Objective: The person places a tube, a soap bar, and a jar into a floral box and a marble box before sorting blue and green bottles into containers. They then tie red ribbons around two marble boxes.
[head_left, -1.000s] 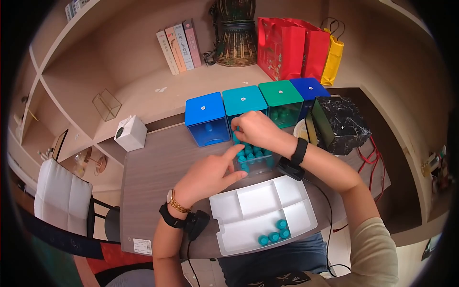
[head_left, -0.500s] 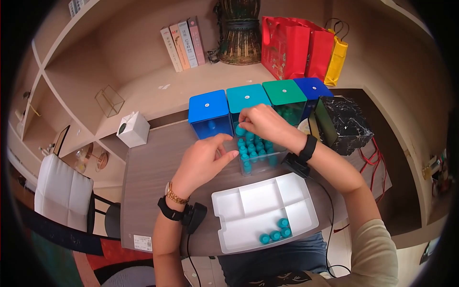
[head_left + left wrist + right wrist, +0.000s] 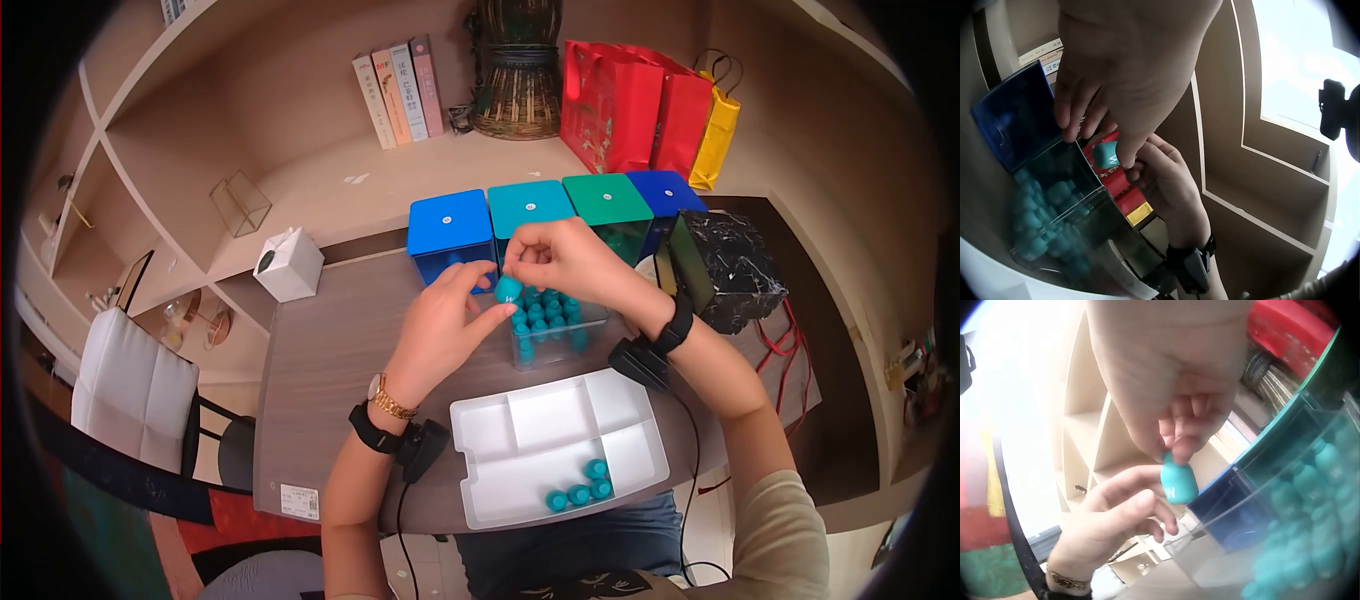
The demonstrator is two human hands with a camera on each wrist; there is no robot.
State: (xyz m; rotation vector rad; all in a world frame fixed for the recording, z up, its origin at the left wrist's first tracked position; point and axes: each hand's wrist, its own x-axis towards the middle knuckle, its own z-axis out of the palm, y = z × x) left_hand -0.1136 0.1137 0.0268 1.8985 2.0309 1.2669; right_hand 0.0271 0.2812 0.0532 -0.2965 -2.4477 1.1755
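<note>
My right hand (image 3: pixel 560 255) pinches a small teal bottle (image 3: pixel 1179 483) by its narrow neck, between thumb and finger. The bottle hangs neck up and carries a white letter on its side. Right beside it is my left hand (image 3: pixel 435 320), its fingers spread in a loose curve and its thumb reaching toward the bottle. Below both hands, a clear drawer (image 3: pixel 555 354) holds many teal bottles (image 3: pixel 540 327) standing close together. Nearer my body lies a white compartment tray (image 3: pixel 500 490), with several teal bottles (image 3: pixel 579 494) in its large front section.
Behind the drawer stand boxes with blue (image 3: pixel 447 220), teal (image 3: pixel 530 208), green (image 3: pixel 606 200) and dark blue (image 3: pixel 664 190) tops. A black marbled box (image 3: pixel 730 270) is at the right. A white tissue box (image 3: pixel 290 265) stands left. Cables run from both wrists.
My right hand has lifted a teal bottle out of the drawer and brought it toward my left hand. My left hand has drawn back from the drawer's bottles, its fingers rising toward the lifted bottle.
</note>
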